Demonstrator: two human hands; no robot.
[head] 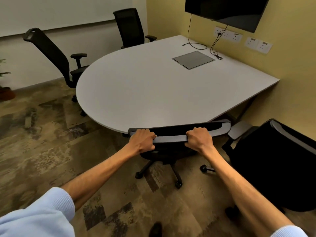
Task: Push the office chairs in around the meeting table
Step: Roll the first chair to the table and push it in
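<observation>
Two hands grip the top rail of the near chair (172, 132), the left hand (142, 140) and right hand (199, 138) each curled tight around it. Its backrest meets the rounded edge of the meeting table (145, 86); the seat seems tucked beneath, though it is mostly hidden. Just beside it on the right stands another black chair (273, 159). Two further chairs, a tilted one (51, 53) and an upright one (130, 27), sit at the far side.

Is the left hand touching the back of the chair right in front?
Touching. The head view shows the left hand wrapped over the chair back top edge.
</observation>
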